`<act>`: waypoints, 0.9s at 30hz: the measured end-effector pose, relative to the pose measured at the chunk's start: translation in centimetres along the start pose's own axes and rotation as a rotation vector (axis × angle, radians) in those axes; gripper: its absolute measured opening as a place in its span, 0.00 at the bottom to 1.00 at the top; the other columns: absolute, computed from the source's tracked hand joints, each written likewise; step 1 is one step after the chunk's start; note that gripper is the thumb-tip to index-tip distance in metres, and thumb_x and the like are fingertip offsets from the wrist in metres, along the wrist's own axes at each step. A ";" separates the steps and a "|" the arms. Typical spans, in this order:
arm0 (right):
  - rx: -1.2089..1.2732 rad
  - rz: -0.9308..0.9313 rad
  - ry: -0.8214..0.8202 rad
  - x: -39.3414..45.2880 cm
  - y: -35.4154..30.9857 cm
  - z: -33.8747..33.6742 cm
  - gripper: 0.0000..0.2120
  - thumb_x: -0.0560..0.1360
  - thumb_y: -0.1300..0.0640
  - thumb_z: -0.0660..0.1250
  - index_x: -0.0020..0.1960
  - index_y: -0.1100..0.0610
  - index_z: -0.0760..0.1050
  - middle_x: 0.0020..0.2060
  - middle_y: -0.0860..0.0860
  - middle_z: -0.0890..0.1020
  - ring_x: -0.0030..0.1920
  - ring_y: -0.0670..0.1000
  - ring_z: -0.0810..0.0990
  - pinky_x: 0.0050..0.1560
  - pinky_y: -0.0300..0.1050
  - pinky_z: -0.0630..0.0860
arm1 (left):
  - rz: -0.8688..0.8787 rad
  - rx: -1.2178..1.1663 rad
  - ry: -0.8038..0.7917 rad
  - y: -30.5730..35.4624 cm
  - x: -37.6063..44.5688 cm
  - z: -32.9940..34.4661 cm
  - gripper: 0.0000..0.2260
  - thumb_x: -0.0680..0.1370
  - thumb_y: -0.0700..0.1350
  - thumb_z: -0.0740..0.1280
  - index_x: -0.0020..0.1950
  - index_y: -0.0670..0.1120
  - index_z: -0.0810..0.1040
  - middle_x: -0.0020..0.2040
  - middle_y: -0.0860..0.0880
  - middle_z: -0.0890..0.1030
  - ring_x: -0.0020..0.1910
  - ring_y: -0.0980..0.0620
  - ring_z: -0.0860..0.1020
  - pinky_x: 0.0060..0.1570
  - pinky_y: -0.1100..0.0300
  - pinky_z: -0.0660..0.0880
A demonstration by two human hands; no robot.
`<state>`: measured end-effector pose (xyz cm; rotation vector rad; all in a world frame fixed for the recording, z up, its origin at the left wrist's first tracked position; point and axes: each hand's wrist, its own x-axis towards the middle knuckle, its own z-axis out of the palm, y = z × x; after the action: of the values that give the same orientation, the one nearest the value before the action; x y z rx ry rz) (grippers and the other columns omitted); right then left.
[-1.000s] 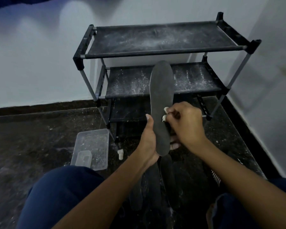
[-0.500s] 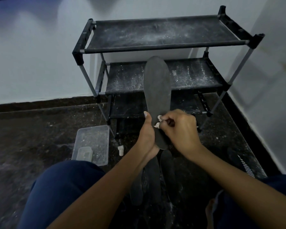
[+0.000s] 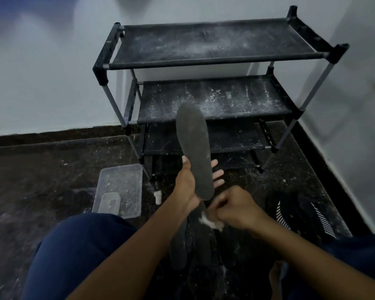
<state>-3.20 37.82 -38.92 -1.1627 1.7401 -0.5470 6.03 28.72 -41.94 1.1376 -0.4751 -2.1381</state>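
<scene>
A person's left hand [image 3: 187, 182] grips a dark insole [image 3: 194, 148] near its heel, thumb in front and fingers [image 3: 218, 173] behind, holding it upright before a dusty black shoe rack [image 3: 214, 59]. The right hand [image 3: 236, 207], blurred, pinches a white wad [image 3: 206, 220] just below the insole's heel

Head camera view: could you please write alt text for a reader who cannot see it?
A seated person's left hand holds a dark insole upright while the right hand, below it, pinches a white wad. A dusty black rack stands behind.
</scene>
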 end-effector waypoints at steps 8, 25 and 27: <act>0.576 0.239 -0.232 4.2 2.4 -5.2 0.10 0.70 0.71 0.63 0.45 0.61 0.80 0.33 0.51 0.81 0.35 0.45 0.78 0.35 0.34 0.78 | -0.094 0.439 0.211 -3.9 2.2 -1.4 0.23 0.81 0.57 0.55 0.60 0.40 0.77 0.55 0.41 0.81 0.51 0.44 0.80 0.50 0.54 0.77; 0.179 0.690 0.082 11.6 19.4 0.6 0.09 0.65 0.70 0.70 0.31 0.64 0.70 0.25 0.57 0.75 0.28 0.55 0.76 0.31 0.46 0.75 | -0.447 0.557 0.198 -16.4 9.5 -3.9 0.22 0.82 0.53 0.55 0.69 0.39 0.69 0.39 0.49 0.74 0.31 0.51 0.69 0.32 0.59 0.70; 0.170 0.707 0.132 12.2 21.4 1.4 0.07 0.63 0.67 0.72 0.37 0.67 0.74 0.31 0.60 0.78 0.32 0.57 0.78 0.37 0.50 0.78 | -0.469 0.571 0.195 -18.0 10.4 -4.1 0.21 0.82 0.53 0.54 0.67 0.40 0.71 0.47 0.47 0.77 0.33 0.51 0.72 0.33 0.59 0.70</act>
<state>-13.19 36.80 -61.44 -0.3457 2.0184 -0.3261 -1.63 34.28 -60.95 1.9135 -0.8252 -2.3087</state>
